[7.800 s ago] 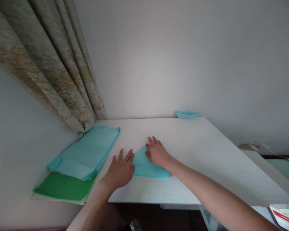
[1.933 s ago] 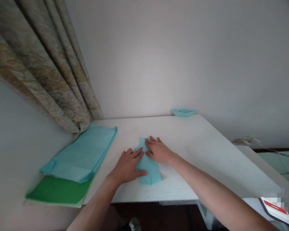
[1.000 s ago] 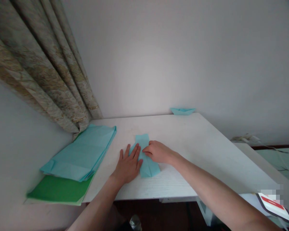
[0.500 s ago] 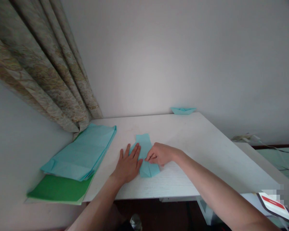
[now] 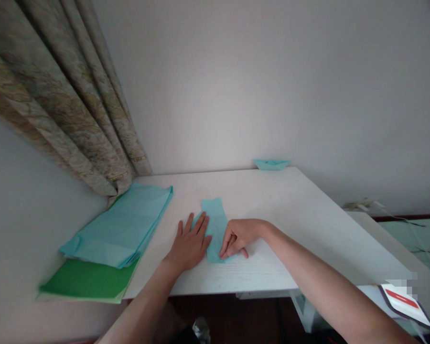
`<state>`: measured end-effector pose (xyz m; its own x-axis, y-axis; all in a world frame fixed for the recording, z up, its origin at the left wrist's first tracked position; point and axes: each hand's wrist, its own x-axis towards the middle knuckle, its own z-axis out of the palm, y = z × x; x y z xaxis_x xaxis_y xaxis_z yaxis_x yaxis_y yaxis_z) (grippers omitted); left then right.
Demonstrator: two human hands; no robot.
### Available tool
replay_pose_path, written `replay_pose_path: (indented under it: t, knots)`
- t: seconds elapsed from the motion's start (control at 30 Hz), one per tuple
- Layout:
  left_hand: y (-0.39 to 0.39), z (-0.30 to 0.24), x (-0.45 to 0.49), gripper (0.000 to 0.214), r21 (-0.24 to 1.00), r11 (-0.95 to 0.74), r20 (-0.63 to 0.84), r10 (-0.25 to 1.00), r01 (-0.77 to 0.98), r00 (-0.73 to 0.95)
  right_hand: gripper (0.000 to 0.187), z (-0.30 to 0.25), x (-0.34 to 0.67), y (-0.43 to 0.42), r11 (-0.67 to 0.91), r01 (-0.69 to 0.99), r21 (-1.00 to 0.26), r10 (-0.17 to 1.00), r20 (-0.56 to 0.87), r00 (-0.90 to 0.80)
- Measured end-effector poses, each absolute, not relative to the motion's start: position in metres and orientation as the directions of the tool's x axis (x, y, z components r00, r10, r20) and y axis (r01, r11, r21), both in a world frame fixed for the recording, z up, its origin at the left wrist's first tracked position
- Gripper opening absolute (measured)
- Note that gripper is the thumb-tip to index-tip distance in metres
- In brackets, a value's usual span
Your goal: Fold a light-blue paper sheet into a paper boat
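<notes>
A sheet of light blue folded paper (image 5: pixel 215 215) lies on the white table, its long side running away from me. My left hand (image 5: pixel 189 246) rests flat on its left edge, fingers spread and pressing it down. At the near right end, my right hand (image 5: pixel 236 238) has its thumb and forefinger pinched together, the tips on the paper close to its near edge. The wrist is bent, and part of that near right corner is hidden beneath the hand.
A blue paper boat (image 5: pixel 272 165) stands at the table's back edge by the wall. On the left, a stack of blue paper (image 5: pixel 120 227) lies over green paper (image 5: pixel 88 282). A patterned curtain (image 5: pixel 75 105) hangs at the left corner. Cables (image 5: pixel 397 217) show at the right.
My right hand has slid from the middle of the paper toward its near edge, with the fingertips now pointing down. The left hand has stayed in place.
</notes>
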<state>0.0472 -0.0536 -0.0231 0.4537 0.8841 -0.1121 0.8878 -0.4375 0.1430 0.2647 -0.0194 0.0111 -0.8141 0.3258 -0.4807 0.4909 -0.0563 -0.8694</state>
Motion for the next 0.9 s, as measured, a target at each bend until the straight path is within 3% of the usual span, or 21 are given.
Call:
replay_pose_path:
  t: [0.3,0.63,0.9]
  knots:
    - [-0.053,-0.022,0.044,0.062,0.181,-0.45,-0.122,0.872,0.874,0.474,0.046,0.018,0.262,-0.023,-0.094,0.499,-0.862,0.215,-0.507,-0.835]
    - [-0.051,-0.014,0.039,0.088,0.232,-0.497,-0.169,0.826,0.836,0.538,0.044,0.018,0.261,-0.017,-0.004,0.62,-0.785,0.281,-0.596,-0.752]
    - [-0.051,-0.008,0.033,0.099,0.243,-0.536,-0.238,0.775,0.809,0.585,0.045,0.01,0.27,-0.01,0.015,0.596,-0.803,0.307,-0.564,-0.767]
